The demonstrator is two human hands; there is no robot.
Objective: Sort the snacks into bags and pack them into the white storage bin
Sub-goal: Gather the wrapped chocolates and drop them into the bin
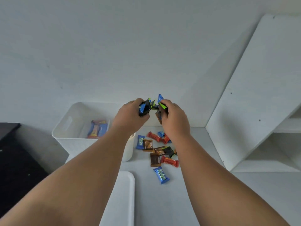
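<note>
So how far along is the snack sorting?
Partly done. What looks like one bagged batch already lies in the white storage bin. The left hand and right hand each grip blue-and-black packets. A pile of loose snacks, blue, red and brown, lies unbagged on the table.

Looks like a home storage corner: bare white wall (114,46), white cubby shelf (260,95) along the surface's (162,201) right edge, white storage bin (73,144).
</note>
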